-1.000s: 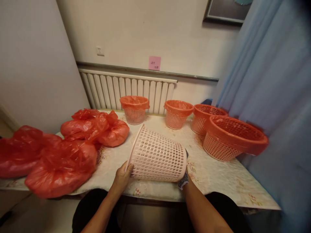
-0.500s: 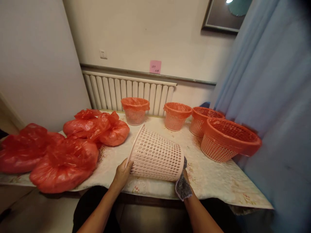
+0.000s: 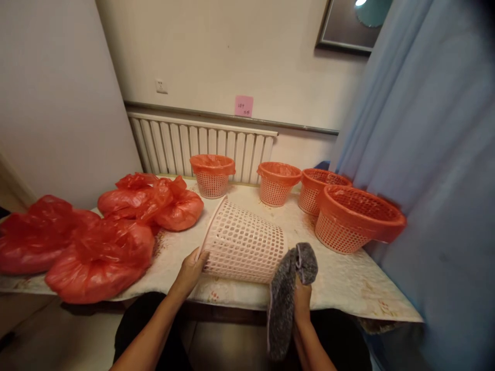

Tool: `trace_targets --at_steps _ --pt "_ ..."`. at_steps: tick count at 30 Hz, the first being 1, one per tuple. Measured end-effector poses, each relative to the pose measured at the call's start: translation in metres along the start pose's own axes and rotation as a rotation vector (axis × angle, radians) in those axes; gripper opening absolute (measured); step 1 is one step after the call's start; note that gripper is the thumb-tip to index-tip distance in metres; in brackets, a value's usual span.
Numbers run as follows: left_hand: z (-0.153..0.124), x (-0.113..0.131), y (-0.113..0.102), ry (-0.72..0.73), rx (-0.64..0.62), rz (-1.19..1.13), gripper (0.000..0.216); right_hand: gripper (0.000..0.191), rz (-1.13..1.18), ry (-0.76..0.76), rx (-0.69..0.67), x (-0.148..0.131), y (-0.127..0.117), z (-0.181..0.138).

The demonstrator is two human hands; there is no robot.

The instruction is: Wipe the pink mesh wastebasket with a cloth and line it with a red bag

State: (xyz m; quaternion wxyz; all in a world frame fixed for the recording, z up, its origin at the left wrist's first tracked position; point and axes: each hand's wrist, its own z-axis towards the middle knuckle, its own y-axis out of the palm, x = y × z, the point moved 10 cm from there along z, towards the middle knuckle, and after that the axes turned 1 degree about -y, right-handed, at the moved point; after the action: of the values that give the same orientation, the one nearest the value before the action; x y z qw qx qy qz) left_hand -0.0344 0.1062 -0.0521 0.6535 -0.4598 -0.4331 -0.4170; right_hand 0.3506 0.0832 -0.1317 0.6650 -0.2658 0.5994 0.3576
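The right hand (image 3: 302, 299), clutching a grey cloth (image 3: 281, 304), now emerges beside the tipped basket (image 3: 243, 239), so the left hand (image 3: 192, 270) (gripping its rim (image 3: 211, 226)) apparently steadies it alone.

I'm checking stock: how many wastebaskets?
5: an unlined wastebasket in the left hand, another by the radiator, a third to its right, a fourth and fifth nearer the curtain.

Dim warm light, darkened corner (upper right)

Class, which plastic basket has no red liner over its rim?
The tilted pale pink basket in the left hand; the four upright baskets have red liners.
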Motion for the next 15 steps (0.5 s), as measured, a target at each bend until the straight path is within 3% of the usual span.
trace_targets --at_steps 4,7,10,15 --pt "-0.005 0.012 0.013 -0.005 -0.036 -0.024 0.04 0.037 -0.128 -0.125 0.106 -0.046 0.012 0.02" --pt "-0.005 0.017 0.022 -0.016 -0.043 -0.04 0.044 0.025 -0.239 -0.499 -0.063 -0.096 0.053 0.019" --pt "-0.003 0.019 0.028 -0.033 -0.038 -0.053 0.046 0.026 -0.329 -0.817 -0.221 -0.126 0.097 -0.013" --pt "0.006 0.024 0.034 -0.05 -0.036 -0.092 0.044 0.033 -0.31 -1.0 -0.39 -0.141 0.158 -0.095"
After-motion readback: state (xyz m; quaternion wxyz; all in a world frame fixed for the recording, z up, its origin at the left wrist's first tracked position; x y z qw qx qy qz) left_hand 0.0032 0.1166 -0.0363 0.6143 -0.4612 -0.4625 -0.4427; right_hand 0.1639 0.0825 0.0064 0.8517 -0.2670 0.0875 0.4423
